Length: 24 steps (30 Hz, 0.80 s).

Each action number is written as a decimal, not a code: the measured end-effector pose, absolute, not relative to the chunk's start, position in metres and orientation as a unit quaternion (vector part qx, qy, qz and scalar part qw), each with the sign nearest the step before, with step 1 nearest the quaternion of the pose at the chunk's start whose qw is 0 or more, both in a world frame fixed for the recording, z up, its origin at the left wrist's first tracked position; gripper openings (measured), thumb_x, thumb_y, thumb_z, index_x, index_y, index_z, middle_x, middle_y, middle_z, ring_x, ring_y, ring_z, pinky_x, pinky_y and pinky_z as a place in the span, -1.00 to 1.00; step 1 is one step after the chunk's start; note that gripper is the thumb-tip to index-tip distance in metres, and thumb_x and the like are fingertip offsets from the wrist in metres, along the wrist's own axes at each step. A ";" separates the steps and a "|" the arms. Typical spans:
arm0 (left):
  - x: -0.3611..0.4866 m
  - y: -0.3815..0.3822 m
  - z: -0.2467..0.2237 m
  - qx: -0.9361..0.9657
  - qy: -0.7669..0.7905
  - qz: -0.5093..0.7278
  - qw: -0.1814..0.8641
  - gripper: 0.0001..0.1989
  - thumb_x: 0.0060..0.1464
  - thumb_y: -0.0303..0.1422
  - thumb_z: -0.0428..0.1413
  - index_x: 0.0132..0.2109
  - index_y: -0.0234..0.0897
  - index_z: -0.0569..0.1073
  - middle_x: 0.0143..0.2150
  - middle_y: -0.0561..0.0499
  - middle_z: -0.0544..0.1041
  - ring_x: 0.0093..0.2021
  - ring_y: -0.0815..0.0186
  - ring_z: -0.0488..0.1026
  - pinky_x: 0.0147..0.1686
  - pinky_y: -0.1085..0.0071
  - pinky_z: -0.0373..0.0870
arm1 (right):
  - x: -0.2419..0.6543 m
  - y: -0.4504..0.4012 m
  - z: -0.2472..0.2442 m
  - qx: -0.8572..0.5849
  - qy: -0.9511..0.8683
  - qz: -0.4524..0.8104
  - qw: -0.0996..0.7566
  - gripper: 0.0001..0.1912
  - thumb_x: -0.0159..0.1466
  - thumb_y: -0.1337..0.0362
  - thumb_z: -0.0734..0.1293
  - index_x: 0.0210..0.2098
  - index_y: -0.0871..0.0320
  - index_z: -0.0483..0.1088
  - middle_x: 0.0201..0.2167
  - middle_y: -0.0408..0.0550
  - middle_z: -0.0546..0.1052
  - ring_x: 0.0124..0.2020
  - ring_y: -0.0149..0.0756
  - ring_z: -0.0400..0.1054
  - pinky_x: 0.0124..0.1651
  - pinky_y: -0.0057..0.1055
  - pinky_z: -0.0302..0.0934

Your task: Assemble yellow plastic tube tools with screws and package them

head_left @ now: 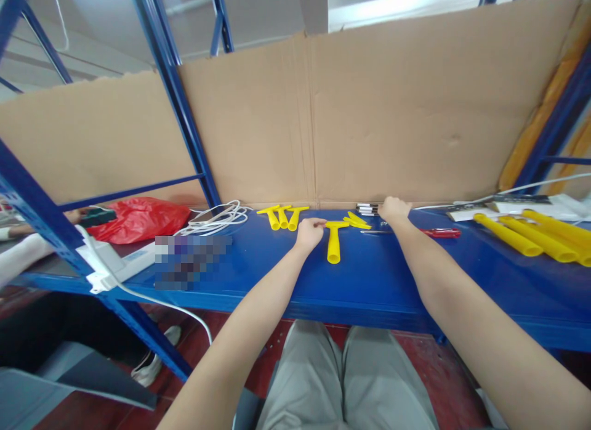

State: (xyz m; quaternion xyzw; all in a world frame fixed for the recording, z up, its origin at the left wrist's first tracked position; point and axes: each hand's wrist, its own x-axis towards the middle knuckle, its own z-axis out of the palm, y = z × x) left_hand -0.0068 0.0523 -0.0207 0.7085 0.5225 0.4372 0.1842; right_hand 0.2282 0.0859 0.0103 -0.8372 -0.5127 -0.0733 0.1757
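My left hand [310, 234] pinches the left end of the crossbar of a yellow T-shaped handle [333, 248], which lies on the blue shelf with its hollow round grip towards me. Farther right, my right hand [394, 208] is closed at the back of the shelf, beside several small black-and-white pieces [367, 209]; its fingertips are hidden, so what it grips cannot be made out. Between the hands lie several flat yellow strips [357, 221]. A screwdriver with a red handle [441, 233] rests partly behind my right forearm.
Three yellow T-shaped pieces [283, 218] stand back left, near a coiled white cable [221, 217]. Several yellow tubes [512, 236] lie at right. A power strip [133, 260] and red plastic bag [143, 219] are left, where another person's arm [28, 257] shows. Cardboard [258, 122] lines the back.
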 end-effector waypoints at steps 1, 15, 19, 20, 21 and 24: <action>-0.007 0.052 -0.021 0.708 0.524 0.436 0.184 -0.65 0.01 -0.68 0.00 -0.19 -0.36 0.61 -0.19 -0.08 0.62 -0.09 0.26 0.54 0.04 0.41 0.39 | 0.228 0.085 0.010 -0.836 -0.513 -0.078 0.179 -0.63 0.26 0.30 0.18 -0.03 0.36 0.41 -0.05 0.33 0.48 0.07 0.01 0.33 0.08 -0.09 0.07; -0.007 0.052 -0.019 0.688 0.526 0.455 0.207 -0.65 -0.05 -0.70 0.01 -0.26 -0.35 0.62 -0.26 -0.06 0.62 -0.13 0.25 0.55 0.00 0.39 0.42 | 0.226 0.078 0.016 -0.808 -0.515 -0.106 0.265 -0.57 0.25 0.20 0.17 0.01 0.37 0.29 -0.08 0.37 0.46 0.01 0.04 0.36 0.01 -0.14 0.16; -0.009 0.054 -0.021 0.692 0.517 0.460 0.206 -0.68 -0.05 -0.67 0.03 -0.29 -0.31 0.63 -0.28 -0.05 0.62 -0.14 0.24 0.55 0.02 0.36 0.41 | 0.221 0.072 0.022 -0.786 -0.525 -0.125 0.301 -0.57 0.25 0.17 0.17 0.00 0.34 0.28 -0.09 0.35 0.46 -0.03 0.05 0.37 -0.05 -0.18 0.20; -0.009 0.054 -0.021 0.693 0.516 0.460 0.205 -0.68 -0.05 -0.67 0.03 -0.29 -0.32 0.63 -0.28 -0.05 0.62 -0.13 0.23 0.55 0.02 0.36 0.40 | 0.220 0.071 0.024 -0.780 -0.526 -0.126 0.314 -0.57 0.25 0.16 0.17 0.00 0.32 0.27 -0.09 0.33 0.45 -0.03 0.05 0.37 -0.06 -0.19 0.20; -0.009 0.054 -0.021 0.693 0.516 0.459 0.204 -0.68 -0.05 -0.67 0.03 -0.28 -0.32 0.63 -0.27 -0.06 0.62 -0.13 0.23 0.55 0.03 0.36 0.40 | 0.219 0.069 0.025 -0.773 -0.529 -0.127 0.327 -0.58 0.25 0.15 0.17 0.00 0.30 0.27 -0.09 0.32 0.45 -0.04 0.04 0.37 -0.07 -0.20 0.20; -0.009 0.054 -0.019 0.689 0.516 0.467 0.203 -0.70 -0.02 -0.64 0.03 -0.24 -0.34 0.62 -0.22 -0.08 0.62 -0.11 0.23 0.54 0.04 0.35 0.38 | 0.216 0.060 0.028 -0.747 -0.544 -0.125 0.362 -0.60 0.25 0.13 0.17 -0.01 0.24 0.27 -0.08 0.26 0.46 -0.04 0.01 0.36 -0.08 -0.23 0.19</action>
